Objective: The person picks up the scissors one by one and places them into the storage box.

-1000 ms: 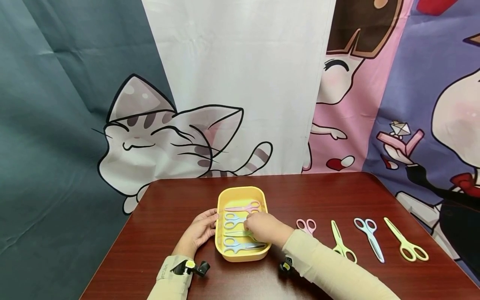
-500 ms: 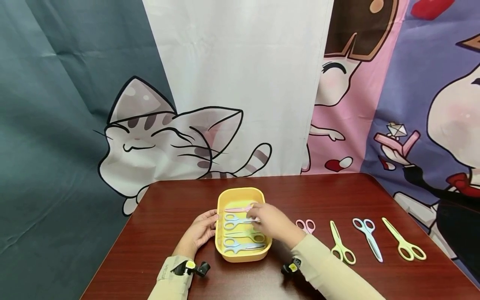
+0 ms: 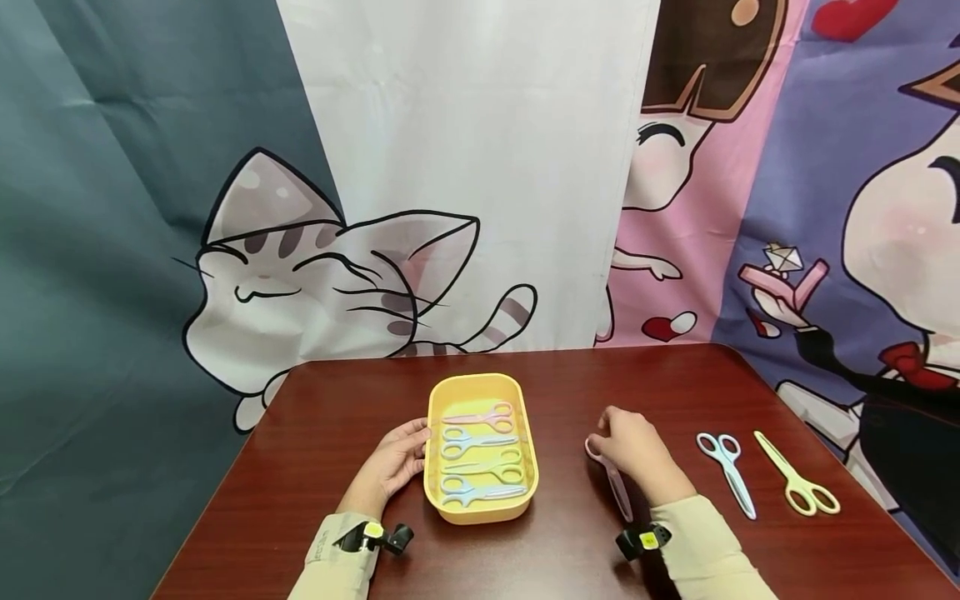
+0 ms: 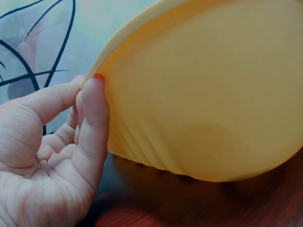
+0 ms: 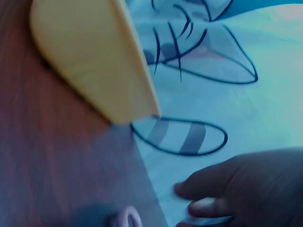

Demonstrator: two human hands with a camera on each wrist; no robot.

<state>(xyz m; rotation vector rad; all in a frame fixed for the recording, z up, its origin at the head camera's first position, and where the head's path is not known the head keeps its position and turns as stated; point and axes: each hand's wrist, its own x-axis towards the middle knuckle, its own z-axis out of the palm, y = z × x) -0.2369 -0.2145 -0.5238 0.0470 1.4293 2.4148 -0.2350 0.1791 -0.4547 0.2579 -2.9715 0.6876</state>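
Observation:
My left hand (image 3: 395, 463) pinches the left rim of a yellow plastic tray (image 3: 531, 450); the left wrist view shows thumb and finger on that rim. Inside lie several pairs of scissors: pink scissors (image 3: 480, 417) at the far end, then blue scissors (image 3: 477, 442), green scissors (image 3: 482, 467) and nearer blue scissors (image 3: 482, 493). To the right, my right hand (image 3: 636, 446) is over the handle end of another pair of pink scissors (image 3: 618, 487) on the table. In the right wrist view its fingers look apart from the pink handle (image 5: 129, 218).
Farther right on the dark red table (image 3: 570, 392) lie blue scissors (image 3: 729, 472) and yellow-green scissors (image 3: 797, 475). A second yellow-green pair is hidden behind my right hand and sleeve. A printed cartoon backdrop (image 3: 465, 125) hangs behind the table.
My right hand has left the tray and moved right to the pink scissors on the table. Green scissors now show uncovered in the tray. My left hand keeps its grip on the rim.

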